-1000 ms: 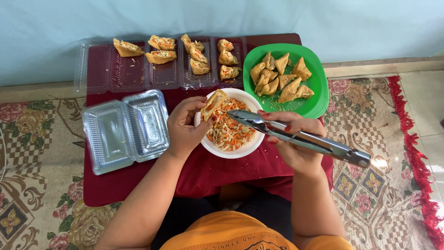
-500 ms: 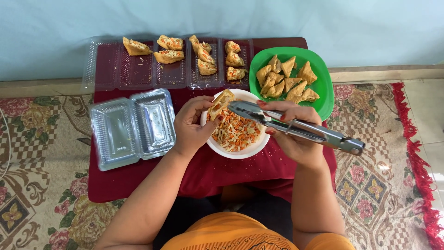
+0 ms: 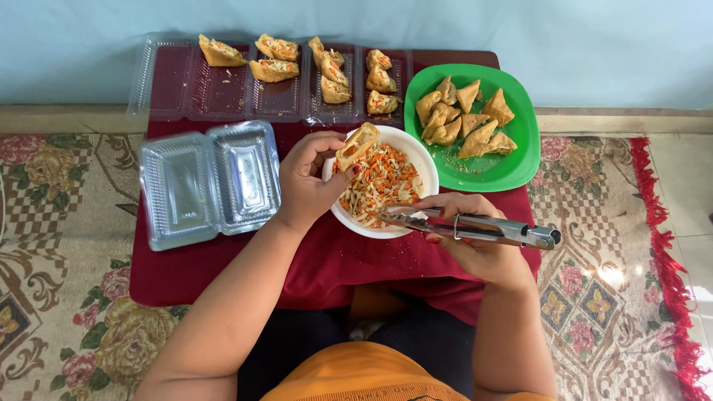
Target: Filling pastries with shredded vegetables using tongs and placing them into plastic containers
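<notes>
Your left hand holds one fried tofu pocket over the far left rim of the white bowl, with the fingers closed around it and the cut side turned up. The pocket seems to have some filling in it already, but I cannot tell how full it is. Your right hand grips the metal tongs at the near side of the bowl. The fingers are wrapped on the tongs, and the two tips lie close together over the shredded vegetable filling; whether they pinch any filling, I cannot see.

For the progress, I judge the work is around the middle. On the far side, the row of clear plastic trays carries already eight or so stuffed pieces, most of them toward the right. On the green plate, far right, a pile of plain tofu triangles waits unfilled. The bowl has plenty of filling. To the left of the bowl, one clear hinged box lies open and has nothing inside. All stands on the dark red cloth.
</notes>
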